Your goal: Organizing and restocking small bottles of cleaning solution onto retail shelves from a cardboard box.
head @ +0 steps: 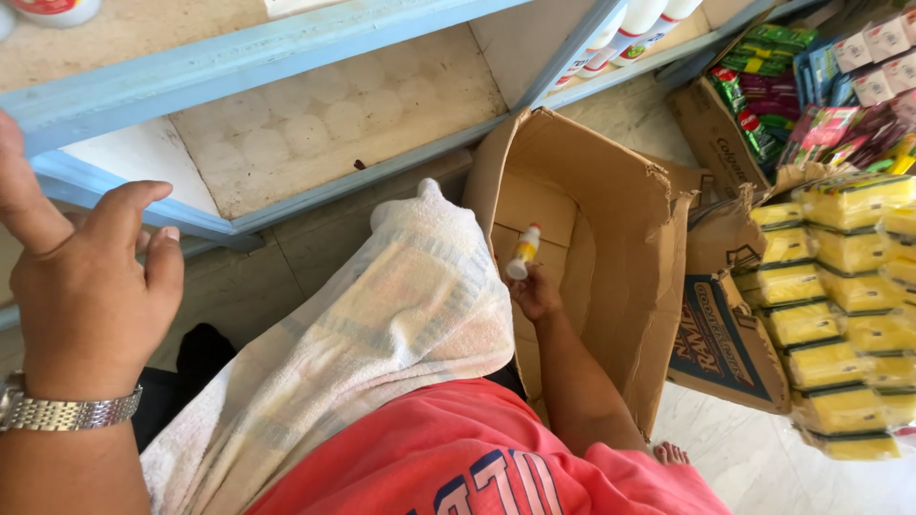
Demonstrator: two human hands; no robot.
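My right hand (536,294) reaches down into an open cardboard box (620,205) and holds a small white bottle (523,253) with a yellow label and an orange cap, upright, just above the box floor. My left hand (88,286), with a metal watch on the wrist, is raised at the left with its fingers apart and nothing in it, close to the pale blue edge of a shelf (239,59). A checked towel (382,324) hangs over my red shirt between the two arms.
The lower shelf board (334,114) is bare and stained. White bottles (630,24) stand on the shelf to the right. Stacked packs of yellow sponges (840,315) and a box of coloured snack packets (763,91) sit at the right, on a tiled floor.
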